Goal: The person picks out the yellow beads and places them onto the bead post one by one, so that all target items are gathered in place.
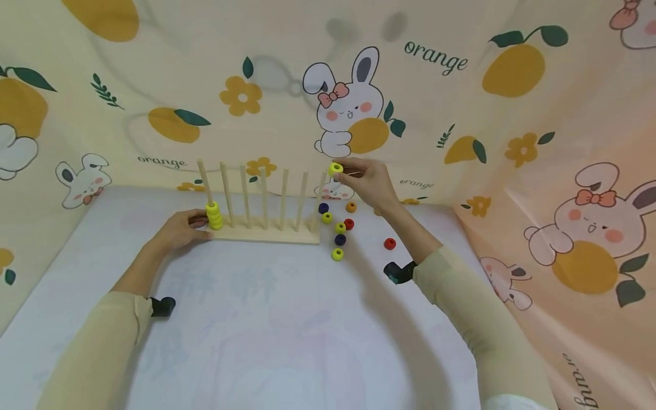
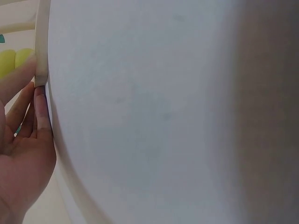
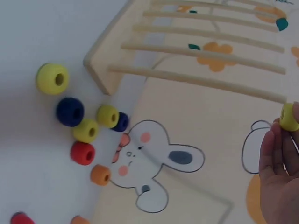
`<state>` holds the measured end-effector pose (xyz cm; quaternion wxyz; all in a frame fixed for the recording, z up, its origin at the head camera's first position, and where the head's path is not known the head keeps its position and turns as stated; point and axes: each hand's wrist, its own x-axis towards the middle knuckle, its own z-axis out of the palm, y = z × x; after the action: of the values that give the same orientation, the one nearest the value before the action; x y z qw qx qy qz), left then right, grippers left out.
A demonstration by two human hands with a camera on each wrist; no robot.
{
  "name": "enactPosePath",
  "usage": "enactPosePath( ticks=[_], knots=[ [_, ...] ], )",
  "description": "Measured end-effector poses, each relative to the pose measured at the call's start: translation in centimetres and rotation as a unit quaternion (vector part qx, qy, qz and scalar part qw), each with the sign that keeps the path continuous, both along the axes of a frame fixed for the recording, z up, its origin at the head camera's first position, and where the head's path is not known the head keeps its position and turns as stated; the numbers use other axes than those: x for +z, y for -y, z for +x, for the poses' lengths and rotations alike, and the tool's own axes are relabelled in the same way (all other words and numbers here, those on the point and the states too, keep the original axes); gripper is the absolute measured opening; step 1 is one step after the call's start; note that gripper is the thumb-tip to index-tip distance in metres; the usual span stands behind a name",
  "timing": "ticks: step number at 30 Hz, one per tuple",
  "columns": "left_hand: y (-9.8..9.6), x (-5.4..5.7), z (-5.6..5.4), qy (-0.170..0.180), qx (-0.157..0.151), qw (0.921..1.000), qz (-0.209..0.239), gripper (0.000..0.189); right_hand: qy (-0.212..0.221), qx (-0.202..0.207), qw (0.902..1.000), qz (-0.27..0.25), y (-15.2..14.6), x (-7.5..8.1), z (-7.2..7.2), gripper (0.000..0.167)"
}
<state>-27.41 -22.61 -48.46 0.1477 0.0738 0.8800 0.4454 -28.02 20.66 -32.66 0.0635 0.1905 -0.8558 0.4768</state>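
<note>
Between thumb and fingers, my right hand (image 1: pixel 370 181) pinches a yellow bead (image 3: pixel 289 117), held up beside the tip of the rightmost peg (image 3: pixel 196 83). That peg carries no bead. The wooden peg stand (image 1: pixel 266 234) has a row of several upright pegs on a flat base. Several yellow beads (image 1: pixel 214 216) are stacked on its leftmost peg. My left hand (image 1: pixel 180 229) grips the left end of the base, thumb at the front beside the stack. In the left wrist view, the left fingers (image 2: pixel 42 109) meet the base's edge, partly hidden.
Loose beads lie right of the stand: yellow (image 1: pixel 337 254), dark blue (image 1: pixel 340 240), red (image 1: pixel 390 244) and orange (image 1: pixel 351 207). A patterned cloth (image 1: pixel 287 85) with rabbits and oranges rises behind the white table surface (image 1: pixel 277 319).
</note>
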Motion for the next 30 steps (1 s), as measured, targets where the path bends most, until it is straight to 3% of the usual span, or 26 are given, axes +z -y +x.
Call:
enactPosePath(
  ticks=[10,15,23,30],
  knots=[
    [0.1,-0.2,-0.1,0.003,0.004,1.0000,-0.002,0.076,-0.015,0.016,0.9998,0.003,1.6,1.6,-0.5,0.035],
    [0.1,0.1,0.0,0.006,0.001,1.0000,-0.008,0.078,-0.001,0.024,0.9997,0.008,3.2,2.3,-0.8,0.035],
    [-0.2,-0.5,-0.2,0.009,0.006,0.9999,-0.001,0.075,-0.002,0.072,0.9972,0.019,5.8,3.0,-1.0,0.030],
    [-0.2,-0.2,0.0,0.006,0.016,0.9999,0.000,0.075,-0.015,0.095,0.9951,0.021,8.2,3.4,-1.5,0.033]
  ],
)
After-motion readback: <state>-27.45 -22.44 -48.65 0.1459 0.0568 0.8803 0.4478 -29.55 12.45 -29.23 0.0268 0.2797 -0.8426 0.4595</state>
